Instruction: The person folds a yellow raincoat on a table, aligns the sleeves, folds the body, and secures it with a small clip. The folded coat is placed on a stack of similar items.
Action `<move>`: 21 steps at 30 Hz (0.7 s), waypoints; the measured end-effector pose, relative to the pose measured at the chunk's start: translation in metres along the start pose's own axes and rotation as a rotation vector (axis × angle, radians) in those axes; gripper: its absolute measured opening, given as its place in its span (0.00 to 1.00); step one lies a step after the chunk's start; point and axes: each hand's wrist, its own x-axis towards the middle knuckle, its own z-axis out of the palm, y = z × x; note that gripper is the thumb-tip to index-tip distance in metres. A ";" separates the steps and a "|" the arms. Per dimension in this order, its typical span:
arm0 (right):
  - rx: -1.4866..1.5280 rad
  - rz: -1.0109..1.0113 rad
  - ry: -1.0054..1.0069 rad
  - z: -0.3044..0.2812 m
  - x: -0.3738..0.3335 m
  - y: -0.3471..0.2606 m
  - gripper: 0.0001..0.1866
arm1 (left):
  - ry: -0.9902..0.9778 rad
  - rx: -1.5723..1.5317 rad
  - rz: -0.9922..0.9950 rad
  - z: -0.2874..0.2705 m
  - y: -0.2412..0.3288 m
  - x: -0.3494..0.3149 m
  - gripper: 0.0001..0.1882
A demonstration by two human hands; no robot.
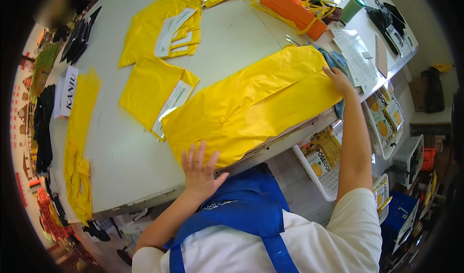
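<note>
A long folded piece of yellow waterproof clothing, like a raincoat (270,99), lies slantwise along the near edge of the white table (125,166). A round snap button and a lengthwise seam show on its upper face. My left hand (199,174) rests at its near left end, fingers spread and touching the yellow sheet. At the far right end, my right hand (340,82) has its fingers bent at the garment's edge, gripping it; some of those fingers are hidden. Bluish cloth (338,62) shows beside that hand, partly under the garment.
Yellow folded pieces with white labelled sheets (175,29) lie farther back. A loose yellow strip (77,176) is at left. An orange box (292,9), a green thread cone (353,8) and papers (355,55) stand or lie at right. White baskets (326,181) sit below the table edge.
</note>
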 end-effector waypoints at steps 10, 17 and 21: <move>0.365 0.100 -0.249 -0.010 -0.006 -0.044 0.23 | 0.116 0.043 -0.349 0.038 -0.044 -0.053 0.40; 0.553 -0.137 -0.264 -0.025 -0.009 -0.055 0.19 | 0.313 -0.127 -0.345 0.033 -0.067 -0.057 0.37; 1.040 -0.443 -0.414 -0.040 -0.091 -0.119 0.18 | 0.405 -0.145 -0.393 0.025 -0.080 -0.081 0.37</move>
